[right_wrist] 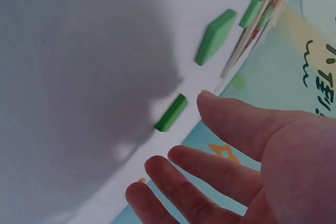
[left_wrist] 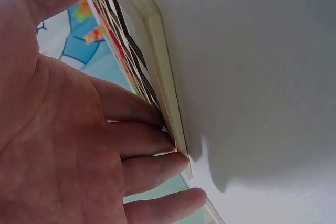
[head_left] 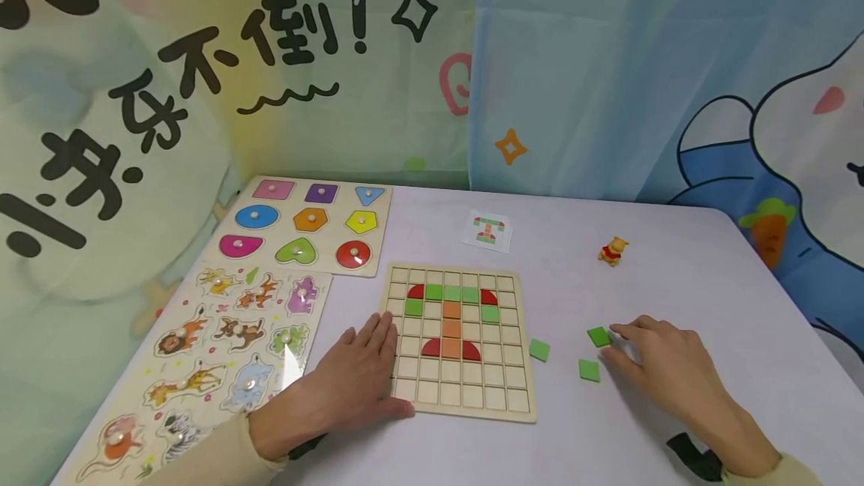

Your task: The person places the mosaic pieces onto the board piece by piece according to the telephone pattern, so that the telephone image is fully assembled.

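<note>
My left hand (head_left: 361,373) lies along the left edge of a wooden grid board (head_left: 472,396), its fingers straight and touching the edge. On the board, red, green and orange pieces form a T-like figure with a wide foot. My right hand (head_left: 664,358) is over the table at the right, thumb and fingers apart with nothing between them. Its fingertips are right beside a green square tile (head_left: 598,337), which also shows as a green tile (right_wrist: 172,113) in the right wrist view. A second green tile (head_left: 589,370) lies just nearer, and a third green tile (head_left: 539,349) is by the board's right edge.
A small card (head_left: 487,232) behind the board carries a similar T-like picture. A yellow bear figurine (head_left: 613,251) in red stands at the back right. Left of the board lie a shape puzzle (head_left: 331,235) and an animal puzzle (head_left: 259,377). Printed cloth (head_left: 574,81) hangs behind the table.
</note>
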The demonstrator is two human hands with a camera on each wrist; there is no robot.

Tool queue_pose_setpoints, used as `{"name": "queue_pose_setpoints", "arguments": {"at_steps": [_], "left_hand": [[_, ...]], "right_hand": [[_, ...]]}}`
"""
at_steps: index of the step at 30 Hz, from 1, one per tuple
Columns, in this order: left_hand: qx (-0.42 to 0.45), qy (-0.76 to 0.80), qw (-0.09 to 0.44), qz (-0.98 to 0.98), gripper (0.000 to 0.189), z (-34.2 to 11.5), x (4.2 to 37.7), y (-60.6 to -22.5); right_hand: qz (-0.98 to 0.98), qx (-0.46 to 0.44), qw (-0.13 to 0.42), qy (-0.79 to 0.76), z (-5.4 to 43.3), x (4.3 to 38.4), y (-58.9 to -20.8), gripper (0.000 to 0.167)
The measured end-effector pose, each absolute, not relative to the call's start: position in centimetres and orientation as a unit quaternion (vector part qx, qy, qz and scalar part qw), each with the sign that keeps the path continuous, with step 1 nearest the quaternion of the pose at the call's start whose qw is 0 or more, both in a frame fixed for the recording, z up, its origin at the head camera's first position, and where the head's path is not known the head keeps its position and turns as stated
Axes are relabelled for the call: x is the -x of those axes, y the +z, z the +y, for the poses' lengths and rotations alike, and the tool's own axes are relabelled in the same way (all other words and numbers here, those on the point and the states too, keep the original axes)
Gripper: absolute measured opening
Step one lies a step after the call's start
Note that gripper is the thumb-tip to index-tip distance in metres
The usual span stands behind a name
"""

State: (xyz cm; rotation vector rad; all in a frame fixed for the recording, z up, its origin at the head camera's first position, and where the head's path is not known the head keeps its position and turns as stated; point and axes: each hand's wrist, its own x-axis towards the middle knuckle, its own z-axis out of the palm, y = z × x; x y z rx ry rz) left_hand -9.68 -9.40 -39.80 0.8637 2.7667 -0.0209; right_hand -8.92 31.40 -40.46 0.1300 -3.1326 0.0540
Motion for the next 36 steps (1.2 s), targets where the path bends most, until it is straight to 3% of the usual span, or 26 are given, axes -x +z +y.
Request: {"name": "queue_pose_setpoints", "arguments": {"at_steps": [16,24,36], "left_hand": [[-0.29,0.007,0.125,0.949,0.109,-9.4,9.7,-40.0],[-0.287,0.001,0.123,0.95,0.109,-9.4,9.7,-39.9],[-0.287,0.001,0.124,0.95,0.108,-9.3,9.7,-39.9]], "right_hand": [[-0.995,-0.09,0.026,0.029,30.2,10.3,-41.4,0.032],[-0.995,-0.094,0.019,0.018,29.3,10.0,-40.6,0.033],[-0.977,-0.195,0.084,0.016,22.5,8.5,-39.0,0.03]]}}
